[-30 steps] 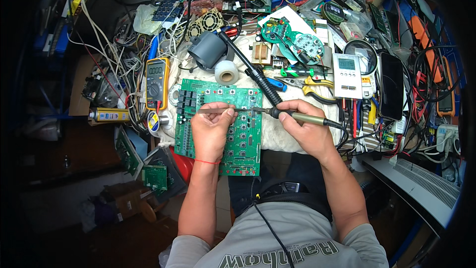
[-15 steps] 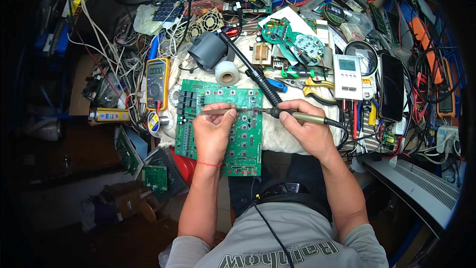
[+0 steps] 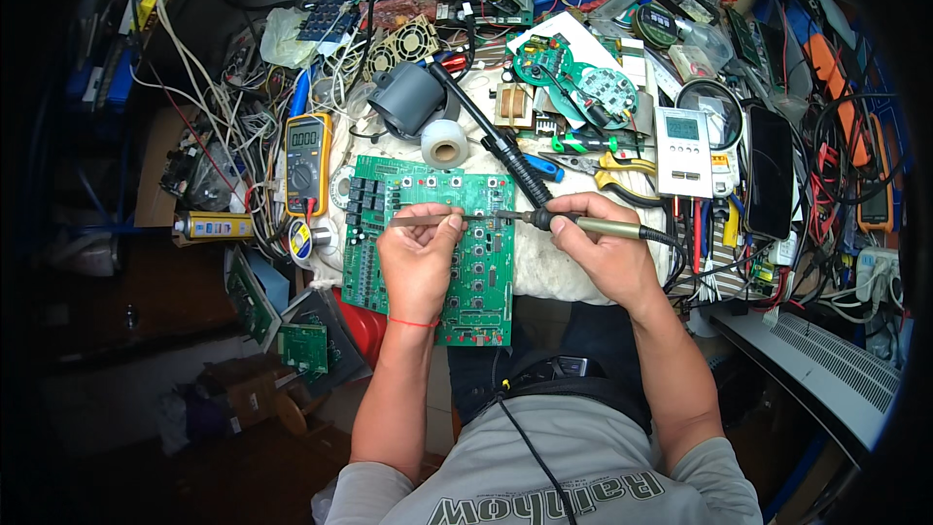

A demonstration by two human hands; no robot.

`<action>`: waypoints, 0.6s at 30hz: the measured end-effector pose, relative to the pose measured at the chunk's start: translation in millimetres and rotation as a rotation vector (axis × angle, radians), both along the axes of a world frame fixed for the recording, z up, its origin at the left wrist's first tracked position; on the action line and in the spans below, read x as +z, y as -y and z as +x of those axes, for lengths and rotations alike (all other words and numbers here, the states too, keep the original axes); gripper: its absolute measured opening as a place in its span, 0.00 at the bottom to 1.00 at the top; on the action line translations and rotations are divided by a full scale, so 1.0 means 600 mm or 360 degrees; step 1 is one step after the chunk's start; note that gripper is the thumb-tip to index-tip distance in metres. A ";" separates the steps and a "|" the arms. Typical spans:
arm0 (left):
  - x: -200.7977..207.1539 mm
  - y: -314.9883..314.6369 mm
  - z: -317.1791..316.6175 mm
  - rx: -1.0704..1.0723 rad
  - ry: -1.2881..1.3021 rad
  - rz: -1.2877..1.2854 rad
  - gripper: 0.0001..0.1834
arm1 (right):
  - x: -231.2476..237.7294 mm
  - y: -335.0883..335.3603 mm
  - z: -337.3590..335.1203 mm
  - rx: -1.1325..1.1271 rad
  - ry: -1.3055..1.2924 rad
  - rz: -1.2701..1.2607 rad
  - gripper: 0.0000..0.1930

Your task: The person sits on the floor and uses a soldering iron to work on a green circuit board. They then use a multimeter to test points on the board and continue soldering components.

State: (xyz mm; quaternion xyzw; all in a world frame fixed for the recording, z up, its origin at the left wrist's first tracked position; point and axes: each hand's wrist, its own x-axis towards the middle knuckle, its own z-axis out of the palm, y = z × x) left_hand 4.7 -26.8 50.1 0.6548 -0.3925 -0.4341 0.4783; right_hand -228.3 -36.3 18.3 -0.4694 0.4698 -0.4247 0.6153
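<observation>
A large green circuit board (image 3: 496,311) with rows of small round buttons lies on a pale cloth in front of me. My left hand (image 3: 416,262) is above its middle, fingers closed on thin metal tweezers (image 3: 413,221) that point right. In my right hand (image 3: 612,258) is a soldering iron (image 3: 604,227) with an olive handle and a black cord. The iron's tip and the tweezers' point come close together over the board; whether they touch is too small to tell. Part of the board is hidden under my left hand.
A yellow multimeter (image 3: 309,165) stands left of the board. Behind it are a grey cylinder (image 3: 408,99), a white tape roll (image 3: 445,144) and a black flexible tube (image 3: 515,165). Yellow-handled pliers (image 3: 627,175), a white meter (image 3: 683,151) and a phone (image 3: 769,165) lie to the right.
</observation>
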 end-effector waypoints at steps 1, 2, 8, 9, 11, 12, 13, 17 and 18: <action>0.000 0.000 0.000 0.0003 0.0001 0.0008 0.09 | 0.000 0.000 0.001 -0.0006 0.0010 0.0000 0.12; 0.000 -0.001 0.000 0.0008 -0.0005 -0.0010 0.09 | 0.001 0.000 0.001 -0.0012 0.0020 0.0003 0.12; 0.000 -0.007 0.003 0.0040 -0.0042 -0.0030 0.08 | 0.004 0.001 -0.007 0.0068 -0.0053 0.0005 0.13; 0.000 -0.007 0.004 0.0034 -0.0024 -0.0027 0.08 | 0.003 0.000 -0.007 0.0060 -0.0069 0.0022 0.13; 0.001 -0.009 0.005 0.0031 -0.0015 -0.0030 0.08 | 0.001 -0.001 -0.007 0.0044 -0.0048 -0.0012 0.13; 0.001 -0.010 0.004 0.0035 -0.0026 -0.0036 0.08 | -0.001 -0.002 -0.007 0.0021 -0.0018 -0.0006 0.12; 0.001 -0.010 0.004 0.0030 -0.0048 -0.0056 0.08 | -0.002 -0.003 -0.007 -0.0004 0.0020 -0.0011 0.12; 0.003 -0.011 0.007 0.0017 -0.0076 -0.0044 0.09 | -0.005 -0.008 -0.013 -0.0069 0.0034 -0.0087 0.11; 0.002 -0.012 0.007 0.0015 -0.0057 -0.0064 0.09 | -0.005 -0.009 -0.013 -0.0091 0.0054 -0.0087 0.12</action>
